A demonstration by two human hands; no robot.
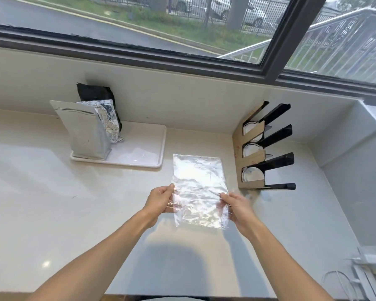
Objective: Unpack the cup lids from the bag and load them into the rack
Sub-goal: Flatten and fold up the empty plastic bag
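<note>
A clear, crinkled plastic bag (199, 187) is held flat above the pale counter, and I see no lids inside it. My left hand (160, 199) pinches its left edge and my right hand (237, 206) pinches its right edge. To the right, against the wall, stands the rack (253, 158), made of brown board with black dividers. White cup lids sit in its three slots: top (249, 129), middle (251, 149), bottom (252, 174).
A white tray (139, 157) at the back left carries a silver foil pouch (85, 131), a crumpled foil bag and a black bag (97, 93). White cables and a charger (369, 263) lie at the near right. A window runs along the back.
</note>
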